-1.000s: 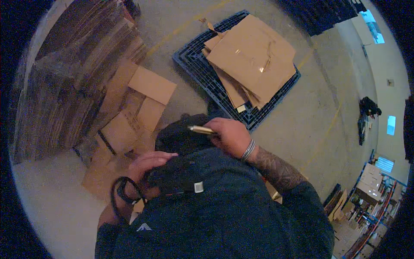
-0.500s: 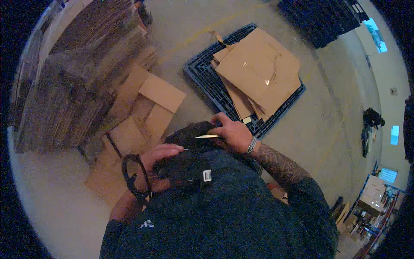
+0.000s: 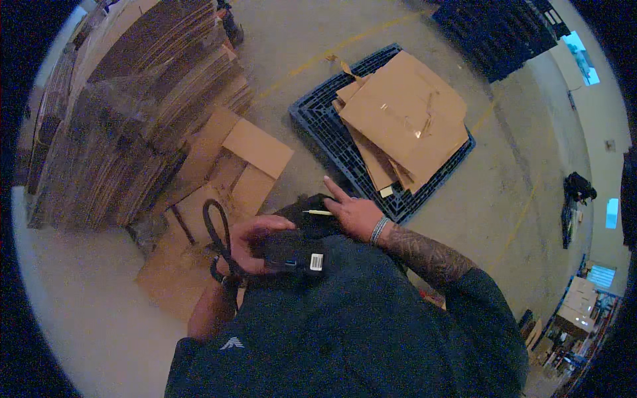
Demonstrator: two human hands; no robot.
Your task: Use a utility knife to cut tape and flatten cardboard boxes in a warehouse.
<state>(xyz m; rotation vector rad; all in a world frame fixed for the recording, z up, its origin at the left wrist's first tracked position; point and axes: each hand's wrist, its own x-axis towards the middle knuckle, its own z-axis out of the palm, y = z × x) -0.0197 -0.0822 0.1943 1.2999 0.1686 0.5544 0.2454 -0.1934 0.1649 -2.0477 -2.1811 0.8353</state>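
My left hand (image 3: 255,240) is closed around a black box-shaped device (image 3: 288,252) with a white barcode label on its near end. From this device a black cord loop (image 3: 213,229) stands up beside my left wrist. To the right, my right hand (image 3: 361,217) has its index finger stretched out, while a pale, thin pen-like stick (image 3: 320,213) pokes out from its other fingers. Beneath these fingers lies a dark, soft-looking black thing (image 3: 298,211), against the front of my dark shirt; its kind is too dim to tell.
Flattened cardboard (image 3: 405,106) lies on a black plastic pallet (image 3: 312,123) ahead. At left rises a tall stack of cardboard sheets (image 3: 99,172), with an open carton (image 3: 259,147) beside it. Dark stacked pallets (image 3: 497,33) stand far right; shelving with boxes (image 3: 577,298) is at lower right.
My left hand and the device have shifted slightly right, and the cord loop has swung upward. My right index finger has straightened out. The whole view has shifted a little.
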